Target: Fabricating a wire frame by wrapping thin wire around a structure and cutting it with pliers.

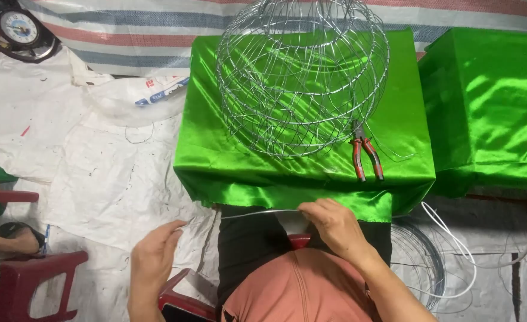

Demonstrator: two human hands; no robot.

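A round wire-mesh cage (302, 74) stands on a low table draped in shiny green cloth (228, 161). Red-handled pliers (365, 156) lie on the cloth just right of the cage. My right hand (334, 225) is closed on a thin silver wire (257, 213) that runs leftward along the table's front edge. Lower left, my left hand (155, 257) hovers with fingers loosely curled and apart, holding nothing I can see, its fingertips close to the wire's left end.
A second green-draped block (490, 101) stands at the right. Coils of wire (421, 262) and a white cable (454, 238) lie on the floor at my right. A red plastic stool (31, 280) and another person's foot (13, 238) are at left. A clock (18, 28) lies top left.
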